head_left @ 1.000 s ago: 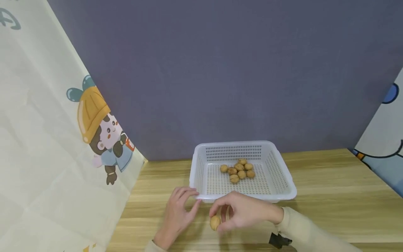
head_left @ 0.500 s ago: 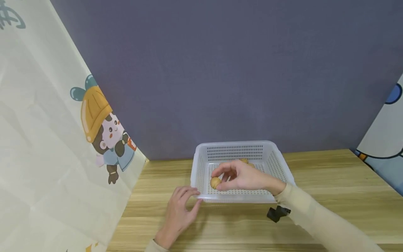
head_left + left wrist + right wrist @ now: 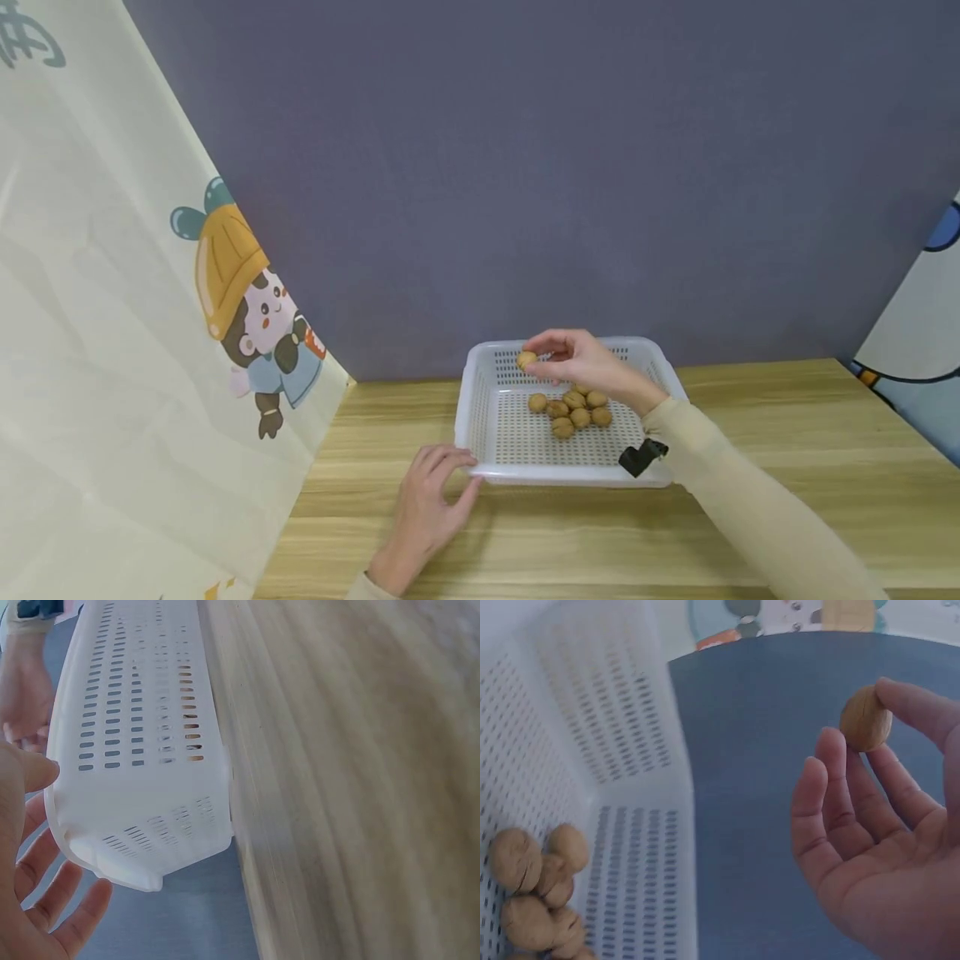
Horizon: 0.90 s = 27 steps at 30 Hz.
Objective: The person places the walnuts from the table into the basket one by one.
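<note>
A walnut (image 3: 527,361) is pinched between thumb and fingertips of my right hand (image 3: 577,360), raised over the back part of a white plastic basket (image 3: 555,475). The right wrist view shows that walnut (image 3: 866,718) held clear of the basket wall, the other fingers loosely bent. Several more walnuts (image 3: 562,427) lie grouped on the basket's perforated floor. My left hand (image 3: 429,504) holds the basket's near left corner; in the left wrist view its thumb (image 3: 39,771) touches the rim and the fingers bend round the corner.
The basket stands on a wood-grain table (image 3: 390,417) near a dark grey upright panel (image 3: 525,167). A white sheet with a cartoon figure (image 3: 255,325) borders the left side. Another printed sheet (image 3: 922,317) is at the right.
My right hand has carried the walnut from in front of the basket, up and back across it, to above its rear part. The left hand stays at the corner.
</note>
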Available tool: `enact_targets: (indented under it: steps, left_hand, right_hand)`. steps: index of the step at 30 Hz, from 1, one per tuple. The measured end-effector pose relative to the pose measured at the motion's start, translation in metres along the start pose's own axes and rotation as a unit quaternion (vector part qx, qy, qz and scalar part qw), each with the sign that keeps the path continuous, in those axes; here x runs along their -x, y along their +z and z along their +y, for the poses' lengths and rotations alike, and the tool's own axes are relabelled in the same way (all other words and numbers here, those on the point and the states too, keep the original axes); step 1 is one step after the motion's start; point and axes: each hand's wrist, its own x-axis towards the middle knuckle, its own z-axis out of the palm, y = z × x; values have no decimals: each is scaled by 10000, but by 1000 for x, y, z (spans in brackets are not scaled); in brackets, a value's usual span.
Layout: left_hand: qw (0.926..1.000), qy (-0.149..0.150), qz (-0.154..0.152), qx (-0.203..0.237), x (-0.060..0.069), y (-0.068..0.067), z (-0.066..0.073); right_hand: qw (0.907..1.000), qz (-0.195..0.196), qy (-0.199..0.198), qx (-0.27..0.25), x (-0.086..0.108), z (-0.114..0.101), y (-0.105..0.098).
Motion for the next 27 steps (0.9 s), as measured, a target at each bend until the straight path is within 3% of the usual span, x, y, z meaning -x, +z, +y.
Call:
enact_targets:
  steps: [6,18,21,27]
  left_hand:
    - [10000,-50,-38,2,1,1,0]
    - [10000,-45,-11,-31,0,1,0]
    - [10000,-48,-47,-34,1,1,0]
    - [9999,-80,-70,-25,1,1,1]
  right_hand:
    - [9977,34,305,599,-16,34,7]
    - [9984,-98,486,282,-33,62,5]
    - [9961,-90,546,687,-34,71,9]
    - [9835,-419,268,1740,-37,88,21]
